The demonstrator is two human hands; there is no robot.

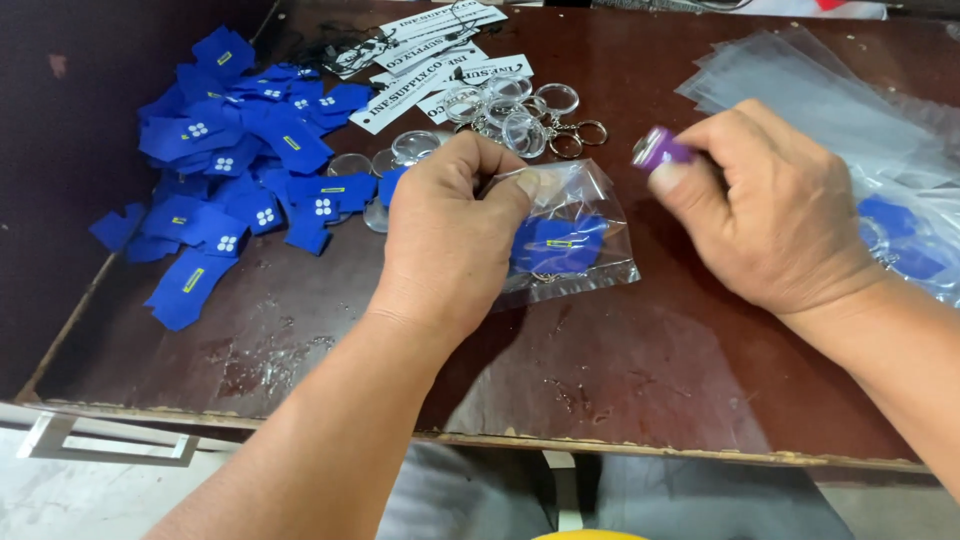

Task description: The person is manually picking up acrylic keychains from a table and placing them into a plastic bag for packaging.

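A dark brown table (620, 380), scuffed and worn along its near edge, fills most of the frame. In the upper left lies the biggest heap — blue cutouts (240, 150), shirt-shaped, some with a small white mark and some with a yellow one, spilling down toward the left edge. In the upper right a fanned stack of clear sleeves (800, 90) lies flat, and below it, at the right edge behind the wrist, a few filled bags (905, 245) each show a blue shape inside.

At the top centre sit white printed strips (440, 60), and just below them a cluster of clear round keyrings (510, 115) with metal loops, some touching the strips.

In the middle of the frame is the bag (575, 235), a small clear plastic pouch resting on the table. Inside it lies one blue piece with a yellow mark, and a thin metal ring shows at its lower edge.

The left hand (450, 235) is curled, thumb and forefinger pinched on the bag's upper left corner. The right hand (770, 210) is closed around a small purple lighter (660, 150) — only its top end pokes out past the thumb, just above and right of the bag's mouth, not touching it.
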